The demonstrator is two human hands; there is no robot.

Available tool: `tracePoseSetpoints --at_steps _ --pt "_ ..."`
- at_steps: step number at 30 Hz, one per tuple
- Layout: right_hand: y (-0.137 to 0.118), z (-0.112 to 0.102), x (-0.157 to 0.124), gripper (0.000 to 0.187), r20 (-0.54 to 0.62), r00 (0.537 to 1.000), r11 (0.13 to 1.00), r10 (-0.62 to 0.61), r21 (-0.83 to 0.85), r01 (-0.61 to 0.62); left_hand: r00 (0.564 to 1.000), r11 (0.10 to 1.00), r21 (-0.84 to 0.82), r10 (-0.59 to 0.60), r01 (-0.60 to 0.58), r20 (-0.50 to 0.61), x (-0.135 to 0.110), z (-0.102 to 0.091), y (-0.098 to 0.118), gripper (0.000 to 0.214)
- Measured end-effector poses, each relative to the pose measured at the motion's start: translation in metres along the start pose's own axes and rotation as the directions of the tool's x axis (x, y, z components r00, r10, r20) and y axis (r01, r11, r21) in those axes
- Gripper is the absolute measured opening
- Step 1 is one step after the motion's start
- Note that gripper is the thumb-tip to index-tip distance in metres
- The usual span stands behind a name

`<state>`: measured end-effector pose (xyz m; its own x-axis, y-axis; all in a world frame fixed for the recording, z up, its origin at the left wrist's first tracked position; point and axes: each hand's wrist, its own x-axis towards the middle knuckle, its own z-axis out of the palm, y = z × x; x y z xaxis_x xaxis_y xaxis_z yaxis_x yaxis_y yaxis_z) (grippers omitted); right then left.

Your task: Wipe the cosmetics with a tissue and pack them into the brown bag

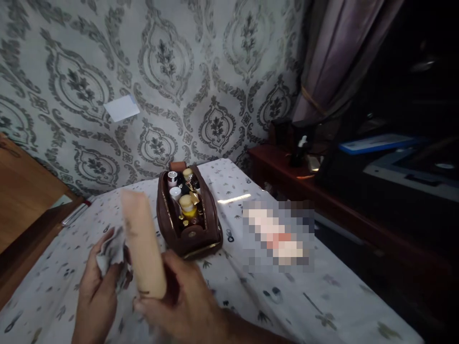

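Note:
Held in my right hand (182, 296) is a beige squeeze tube (145, 248), tilted upright, its wide flat end at the top and slightly blurred. My left hand (98, 291) is closed around a crumpled grey-white cloth (114, 253), close to the tube's left side. Just beyond my hands a brown toiletry bag (182, 239) stands unzipped. Packed inside it are several bottles and jars, among them a white-capped bottle (175, 193) and a yellow jar (189, 210).
Patterned white sheet (244, 296) covers the surface below. A pixelated patch hides a pale item (274, 236) on the right. At the left stands a wooden panel (32, 191). A dark red ledge (265, 155) with small items runs along the right, near a purple curtain (330, 62).

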<state>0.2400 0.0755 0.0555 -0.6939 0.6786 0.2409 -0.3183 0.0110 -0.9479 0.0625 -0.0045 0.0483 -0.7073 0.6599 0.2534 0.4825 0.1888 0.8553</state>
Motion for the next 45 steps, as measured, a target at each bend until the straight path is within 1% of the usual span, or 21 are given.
tracePoseSetpoints --at_steps 1,2,3,4,6,7,8,9,10,12,14,19,21,25,28,30,33,35,40,42,45 --pt "-0.010 -0.011 -0.003 0.023 -0.041 0.999 0.999 -0.003 -0.051 0.001 1.000 0.999 0.028 0.028 -0.028 0.006 0.005 0.004 0.012 0.056" --pt "-0.020 -0.022 -0.005 0.021 -0.082 0.997 0.993 -0.009 -0.120 -0.001 0.995 0.994 0.064 0.091 -0.093 0.028 0.010 0.008 0.022 0.051" --pt "-0.029 -0.033 -0.007 0.020 -0.113 0.993 0.980 -0.022 -0.201 -0.001 0.981 0.976 0.110 0.179 -0.186 0.072 0.015 0.011 0.030 0.047" --pt "-0.037 -0.043 -0.007 0.018 -0.143 0.988 0.964 -0.048 -0.266 0.009 0.949 0.940 0.152 0.285 -0.304 0.137 0.020 0.014 0.036 0.045" --pt "-0.050 -0.059 -0.004 0.017 -0.174 0.981 0.936 -0.088 -0.353 0.021 0.834 0.810 0.233 0.471 -0.538 0.286 0.029 0.021 0.044 0.044" --pt "-0.055 -0.066 -0.002 0.017 -0.180 0.979 0.926 -0.099 -0.376 0.024 0.775 0.735 0.274 0.521 -0.621 0.358 0.033 0.024 0.046 0.046" --pt "-0.059 -0.071 0.002 0.017 -0.182 0.978 0.919 -0.102 -0.394 0.022 0.731 0.667 0.317 0.541 -0.674 0.415 0.036 0.027 0.048 0.048" --pt "-0.062 -0.075 0.005 0.017 -0.183 0.978 0.912 -0.098 -0.409 0.015 0.705 0.613 0.359 0.544 -0.704 0.455 0.038 0.029 0.050 0.050" --pt "-0.064 -0.079 0.009 0.017 -0.184 0.979 0.906 -0.093 -0.422 0.007 0.690 0.572 0.391 0.541 -0.721 0.481 0.040 0.031 0.050 0.052" --pt "-0.067 -0.084 0.016 0.017 -0.184 0.980 0.890 -0.076 -0.455 -0.016 0.678 0.526 0.429 0.535 -0.734 0.505 0.042 0.034 0.051 0.052" --pt "-0.069 -0.088 0.022 0.018 -0.185 0.981 0.866 -0.062 -0.499 -0.039 0.671 0.506 0.441 0.540 -0.741 0.508 0.042 0.034 0.050 0.051" --pt "-0.072 -0.087 0.036 0.025 -0.151 0.988 0.780 0.038 -0.614 -0.124 0.673 0.466 0.487 0.547 -0.738 0.497 0.041 0.032 0.045 0.053" --pt "-0.075 -0.083 0.043 0.026 -0.122 0.985 0.746 0.119 -0.644 -0.169 0.679 0.472 0.489 0.534 -0.734 0.504 0.040 0.032 0.045 0.053" --pt "-0.080 -0.072 0.060 0.028 -0.096 0.964 0.644 0.250 -0.726 -0.239 0.712 0.497 0.511 0.475 -0.702 0.517 0.039 0.032 0.047 0.053" --pt "-0.078 -0.064 0.078 0.027 -0.080 0.951 0.634 0.298 -0.728 -0.260 0.721 0.520 0.500 0.471 -0.692 0.508 0.038 0.033 0.047 0.054" --pt "-0.076 -0.060 0.090 0.027 -0.115 0.934 0.616 0.338 -0.724 -0.312 0.712 0.530 0.477 0.493 -0.702 0.500 0.038 0.033 0.045 0.053" --pt "-0.076 -0.051 0.104 0.026 -0.200 0.897 0.532 0.395 -0.746 -0.401 0.693 0.527 0.451 0.530 -0.720 0.488 0.038 0.032 0.042 0.052" --pt "-0.077 -0.046 0.110 0.025 -0.234 0.876 0.494 0.422 -0.751 -0.438 0.685 0.524 0.441 0.548 -0.729 0.480 0.038 0.032 0.040 0.052" --pt "-0.074 -0.039 0.114 0.026 -0.220 0.855 0.495 0.470 -0.737 -0.461 0.681 0.533 0.424 0.565 -0.732 0.466 0.037 0.032 0.039 0.052" --pt "-0.070 -0.041 0.115 0.023 -0.190 0.864 0.491 0.467 -0.757 -0.432 0.680 0.534 0.421 0.567 -0.733 0.464 0.037 0.032 0.039 0.052" --pt "-0.065 -0.045 0.116 0.024 -0.127 0.877 0.510 0.464 -0.771 -0.382 0.677 0.532 0.419 0.574 -0.736 0.460 0.036 0.031 0.038 0.050"
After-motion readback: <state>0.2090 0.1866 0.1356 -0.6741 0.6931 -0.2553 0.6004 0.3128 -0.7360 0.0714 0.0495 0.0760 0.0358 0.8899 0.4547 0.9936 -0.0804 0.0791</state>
